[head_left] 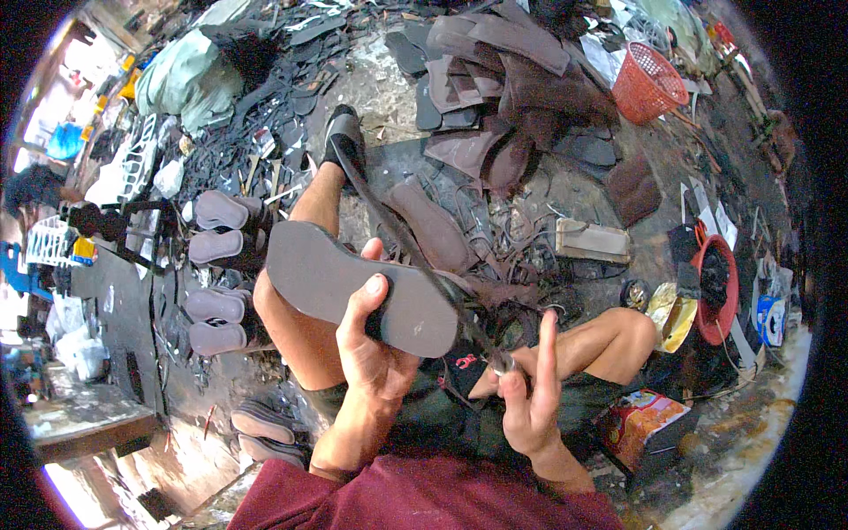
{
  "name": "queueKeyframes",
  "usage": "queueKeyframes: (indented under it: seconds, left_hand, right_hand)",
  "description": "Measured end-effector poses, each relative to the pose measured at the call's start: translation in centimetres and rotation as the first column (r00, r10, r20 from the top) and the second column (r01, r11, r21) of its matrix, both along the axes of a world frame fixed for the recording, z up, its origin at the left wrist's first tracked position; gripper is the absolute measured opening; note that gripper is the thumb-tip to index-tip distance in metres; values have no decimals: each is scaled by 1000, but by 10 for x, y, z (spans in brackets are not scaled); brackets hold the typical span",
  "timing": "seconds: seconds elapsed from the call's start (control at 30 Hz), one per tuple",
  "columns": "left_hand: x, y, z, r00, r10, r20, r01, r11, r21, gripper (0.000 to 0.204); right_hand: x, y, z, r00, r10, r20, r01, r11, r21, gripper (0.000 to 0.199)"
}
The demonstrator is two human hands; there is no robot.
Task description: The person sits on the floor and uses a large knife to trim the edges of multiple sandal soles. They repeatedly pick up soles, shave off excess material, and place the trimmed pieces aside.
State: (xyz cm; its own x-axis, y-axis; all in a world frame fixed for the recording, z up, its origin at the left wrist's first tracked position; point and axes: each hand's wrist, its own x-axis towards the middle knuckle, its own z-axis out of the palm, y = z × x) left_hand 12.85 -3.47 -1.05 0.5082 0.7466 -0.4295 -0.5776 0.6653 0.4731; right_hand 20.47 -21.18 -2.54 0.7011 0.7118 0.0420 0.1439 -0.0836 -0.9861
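1. holding a flat grey shoe sole (353, 287), the left hand (375, 353) kept it up in front of the person, at about ten o'clock from the hand. the thumb lay on the top face and the other fingers were curled under the edge, so the hand was pressed shut on the sole.
2. the right hand (530, 402) sat at about three o'clock from the left hand. it was closed around the handle of a thin knife (503, 360), with one finger sticking straight up. only a small shiny bit of the knife showed.
3. a long dark strip (397, 225) ran from the right hand up toward eleven o'clock, passing just beside the sole's edge. i could not tell if it touched the sole.
4. it looked like the trimming step was in hand, with the edge of the sole being cut clean.
5. the next move would need the sole held still and the knife kept close along the edge, away from the thumb.
6. a row of finished soles (219, 256) lay at nine o'clock from the sole, a red basket (647, 81) stood far off at two o'clock, and a red bowl (717, 291) sat at three o'clock.
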Motion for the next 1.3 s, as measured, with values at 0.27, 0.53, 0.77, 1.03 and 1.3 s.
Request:
queueKeyframes:
  seconds: [0.27,0.53,0.77,1.03,1.3]
  left_hand:
    - [-36,-7,-49,991,-77,-105,68,994,-86,34]
    - [-40,-9,-30,986,-23,-163,7,995,-96,38]
    - [-35,-5,-22,984,-3,-179,-14,996,-93,37]
    - [-59,-15,-47,951,-132,-278,137,991,-3,45]
    - [-38,-22,-18,921,39,-388,44,978,204,46]
  right_hand:
    - [19,-24,-8,862,183,473,-93,974,-208,51]
    - [0,-15,-14,913,139,383,-106,989,-105,48]
    - [-6,-30,-14,941,193,279,-140,970,-201,48]
    - [30,16,32,808,547,219,-413,791,-451,38]
    - [39,19,9,948,68,-312,-48,996,71,59]
